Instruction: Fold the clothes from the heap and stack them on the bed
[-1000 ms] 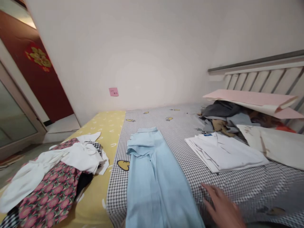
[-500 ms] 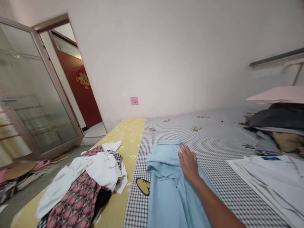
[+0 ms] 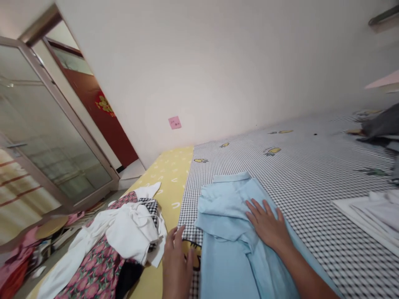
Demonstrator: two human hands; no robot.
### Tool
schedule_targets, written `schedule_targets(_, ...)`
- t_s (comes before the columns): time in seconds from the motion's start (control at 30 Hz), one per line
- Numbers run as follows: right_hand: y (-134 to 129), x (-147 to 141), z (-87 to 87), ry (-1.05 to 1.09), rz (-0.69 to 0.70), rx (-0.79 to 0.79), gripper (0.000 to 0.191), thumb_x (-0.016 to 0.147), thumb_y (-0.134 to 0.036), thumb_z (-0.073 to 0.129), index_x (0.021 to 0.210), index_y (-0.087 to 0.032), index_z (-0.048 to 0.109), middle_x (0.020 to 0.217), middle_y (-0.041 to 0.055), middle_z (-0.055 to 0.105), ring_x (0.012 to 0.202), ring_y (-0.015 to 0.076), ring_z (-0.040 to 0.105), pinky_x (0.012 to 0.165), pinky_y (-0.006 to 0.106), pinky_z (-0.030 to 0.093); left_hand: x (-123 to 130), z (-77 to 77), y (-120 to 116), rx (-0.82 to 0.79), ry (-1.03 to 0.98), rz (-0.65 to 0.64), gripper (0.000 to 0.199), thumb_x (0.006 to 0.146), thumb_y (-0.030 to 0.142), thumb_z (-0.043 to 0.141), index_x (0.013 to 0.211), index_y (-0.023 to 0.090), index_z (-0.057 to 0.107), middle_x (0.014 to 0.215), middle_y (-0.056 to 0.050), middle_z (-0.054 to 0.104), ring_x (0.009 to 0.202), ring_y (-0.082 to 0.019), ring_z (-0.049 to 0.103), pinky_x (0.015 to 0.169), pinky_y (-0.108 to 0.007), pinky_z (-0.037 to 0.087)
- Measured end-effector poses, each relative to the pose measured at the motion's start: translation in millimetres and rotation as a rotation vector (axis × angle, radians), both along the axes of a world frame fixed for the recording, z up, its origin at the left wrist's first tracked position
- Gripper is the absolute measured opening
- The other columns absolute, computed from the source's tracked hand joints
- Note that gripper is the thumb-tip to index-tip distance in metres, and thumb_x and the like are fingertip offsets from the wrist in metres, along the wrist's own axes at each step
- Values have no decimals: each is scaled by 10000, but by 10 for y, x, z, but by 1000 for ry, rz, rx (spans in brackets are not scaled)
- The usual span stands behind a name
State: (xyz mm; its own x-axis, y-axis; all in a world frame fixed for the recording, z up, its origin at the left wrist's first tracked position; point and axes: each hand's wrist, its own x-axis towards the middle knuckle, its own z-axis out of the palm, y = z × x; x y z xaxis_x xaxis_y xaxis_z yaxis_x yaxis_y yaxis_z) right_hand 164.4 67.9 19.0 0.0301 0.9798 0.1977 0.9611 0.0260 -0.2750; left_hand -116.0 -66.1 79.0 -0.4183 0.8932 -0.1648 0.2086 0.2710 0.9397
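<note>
right hand (image 3: 268, 224) lying spread on light blue shirt (image 3: 227, 207), gripping nothing, left hand (image 3: 177, 261) hovering beside it, fingers loosely open, pile of clothes (image 3: 124, 232) sitting further left

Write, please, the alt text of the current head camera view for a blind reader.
The right hand rests on a light blue shirt laid on a checked sheet; the left hand is beside the shirt. A heap of clothes lies further left.

White wall, pink note (image 3: 175, 122)
</note>
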Motion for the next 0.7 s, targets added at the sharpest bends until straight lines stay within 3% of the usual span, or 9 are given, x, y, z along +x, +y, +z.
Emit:
schedule_targets(0.07,2,3,-3,33,-12,3,532,1011,-483,256,1513,-359,384,1594,-32,369,1503,308,220,1180,633,117,-58,1,396,19,431,-26,600,737,180,725,1309,245,557,1537,-143,392,1443,-351,335,1174,-520,299)
schedule_targets(0.13,2,7,-2,67,-8,16,522,1014,-475,257,1505,-366,396,1585,-30,388,1503,304,222,1177,634,134,-48,-30,730,0,699,-20,497,781,222,665,1270,214,572,1494,-176,429,1412,-357,384,1137,-547,325)
schedule_targets(0.23,0,15,16,103,10,48,503,1018,-467,259,1490,-389,414,1569,-28,416,1501,292,235,1172,631,167,39,-10,1093,7,748,29,324,833,216,566,1150,221,630,1392,-148,516,1336,-302,488,1050,-446,424)
schedule_targets(0.33,-6,24,34,143,1,65,498,1020,-471,266,1489,-396,414,1556,-16,438,1494,289,257,1174,626,168,120,212,1242,60,751,12,171,809,175,547,938,214,652,1206,-115,630,1193,-284,597,980,-385,463)
schedule_targets(0.43,-17,27,42,170,9,85,506,1028,-455,248,1503,-372,401,1555,-3,440,1491,295,262,1178,611,164,132,595,1107,239,947,76,153,843,180,490,916,201,622,1131,-130,681,1124,-306,623,1030,-459,420)
schedule_targets(0.5,-23,23,42,158,15,91,506,1030,-447,250,1505,-363,400,1560,-2,432,1494,301,252,1177,613,156,86,829,878,440,1241,83,205,855,136,447,932,205,624,1316,-141,630,1262,-309,547,1144,-523,287)
schedule_targets(0.57,-25,19,43,131,10,85,498,1026,-448,278,1503,-370,399,1569,-7,418,1495,306,247,1173,626,147,-31,954,598,574,1512,-15,288,849,91,426,971,228,647,1487,-96,524,1406,-286,416,1217,-543,114)
schedule_targets(0.63,-29,16,49,101,11,74,496,1020,-454,304,1500,-377,401,1579,-11,402,1495,312,242,1168,635,146,-238,943,324,516,1655,-139,375,845,86,419,1062,258,673,1526,-71,491,1444,-278,371,1227,-552,39)
schedule_targets(0.7,-33,13,64,76,15,62,495,1020,-454,305,1498,-375,406,1586,-15,387,1498,312,232,1168,634,147,-520,831,82,220,1668,-281,451,840,81,402,1139,265,684,1435,-100,587,1347,-293,501,1205,-574,125)
